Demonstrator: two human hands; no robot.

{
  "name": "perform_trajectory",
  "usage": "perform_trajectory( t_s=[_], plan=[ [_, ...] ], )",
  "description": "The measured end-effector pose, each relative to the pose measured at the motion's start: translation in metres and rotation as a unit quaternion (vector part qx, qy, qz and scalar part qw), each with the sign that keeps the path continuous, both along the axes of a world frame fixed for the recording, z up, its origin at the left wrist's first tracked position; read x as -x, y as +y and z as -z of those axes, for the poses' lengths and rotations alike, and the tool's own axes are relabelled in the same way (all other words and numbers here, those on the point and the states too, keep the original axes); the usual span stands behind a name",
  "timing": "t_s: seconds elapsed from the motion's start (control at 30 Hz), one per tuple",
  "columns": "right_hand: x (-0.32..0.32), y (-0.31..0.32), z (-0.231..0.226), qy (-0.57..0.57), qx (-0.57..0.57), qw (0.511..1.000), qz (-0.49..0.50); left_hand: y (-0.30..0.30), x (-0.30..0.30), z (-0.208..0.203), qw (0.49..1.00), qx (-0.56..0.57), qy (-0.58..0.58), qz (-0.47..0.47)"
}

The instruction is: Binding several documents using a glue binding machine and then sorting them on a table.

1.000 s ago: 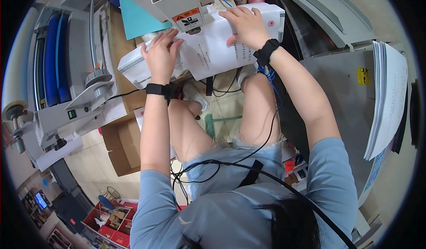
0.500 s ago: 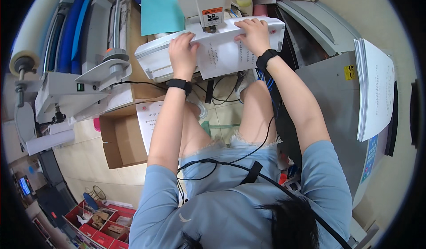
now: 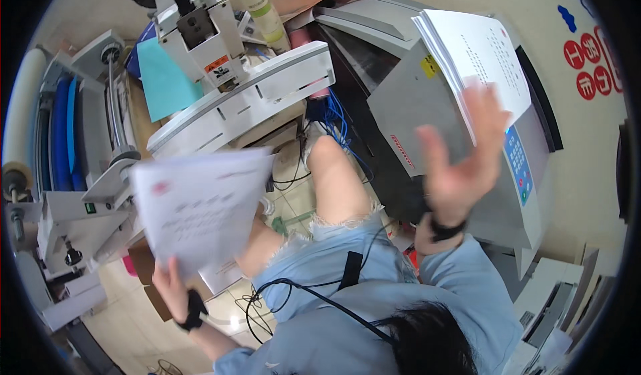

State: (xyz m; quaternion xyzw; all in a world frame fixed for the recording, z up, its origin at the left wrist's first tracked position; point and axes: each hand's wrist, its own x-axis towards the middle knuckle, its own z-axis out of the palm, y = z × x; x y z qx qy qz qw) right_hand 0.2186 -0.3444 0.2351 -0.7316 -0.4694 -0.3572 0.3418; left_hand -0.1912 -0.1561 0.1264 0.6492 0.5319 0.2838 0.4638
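My left hand grips the lower edge of a booklet of printed white sheets, held up and blurred by motion left of my knees. My right hand is raised with its fingers spread and nothing in them, also blurred. Just beyond it, a thick stack of printed sheets rests on a grey machine with a blue button panel. Ahead stands a white machine that looks like an electric stapler, with its long slanted tray bare of paper.
On the left is a roller machine with blue rollers. A turquoise sheet lies behind the white tray. An open cardboard box sits on the floor, partly hidden. Blue cables hang beside the grey machine, and a black cable crosses my lap.
The printed sheets have left the white tray and are now in my left hand, toward the lower left. My right hand has let go and moved right. My view has turned rightward.
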Motion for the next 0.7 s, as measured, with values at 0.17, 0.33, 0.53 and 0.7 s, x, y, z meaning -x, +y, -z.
perform_trajectory(
  t_s=[0.17, 0.33, 0.53, 0.7],
  plan=[
    [-0.055, -0.061, 0.005, 0.025, 0.187, 0.939, 0.288, -0.026, 0.181, 0.103, 0.971, 0.217, -0.063, -0.074],
    [-0.038, -0.065, 0.006, -0.010, 0.234, 0.948, 0.215, -0.042, 0.229, 0.176, 0.959, 0.277, 0.000, -0.054],
    [0.016, -0.045, -0.015, -0.065, 0.082, 0.991, -0.078, 0.025, 0.164, 0.255, 0.892, 0.218, 0.393, -0.045],
    [0.032, -0.016, -0.027, -0.115, 0.080, 0.861, -0.489, 0.026, 0.084, 0.190, 0.899, -0.080, 0.430, -0.011]
  ],
)
